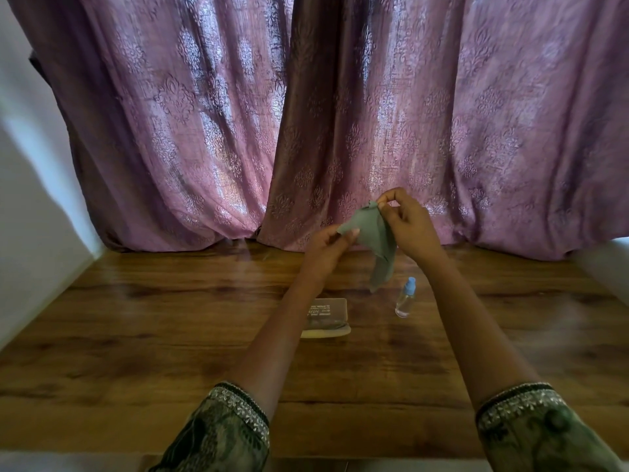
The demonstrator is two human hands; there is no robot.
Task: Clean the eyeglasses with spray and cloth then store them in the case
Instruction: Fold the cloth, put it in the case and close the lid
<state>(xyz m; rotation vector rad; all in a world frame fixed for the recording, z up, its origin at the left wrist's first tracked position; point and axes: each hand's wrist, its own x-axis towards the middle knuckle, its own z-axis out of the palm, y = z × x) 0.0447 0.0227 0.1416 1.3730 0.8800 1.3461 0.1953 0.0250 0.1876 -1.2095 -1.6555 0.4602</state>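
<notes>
Both hands hold a grey-green cloth up above the wooden table. My right hand pinches its top corner, and my left hand pinches another corner lower and to the left. The rest of the cloth hangs down. Below the cloth's tail a small clear spray bottle with a blue cap stands upright. The open eyeglass case lies beneath my left forearm, its lid showing printed text. I cannot tell whether the eyeglasses are inside the case.
Purple patterned curtains hang along the table's far edge. A white wall borders the left side, and a pale surface sits at the right.
</notes>
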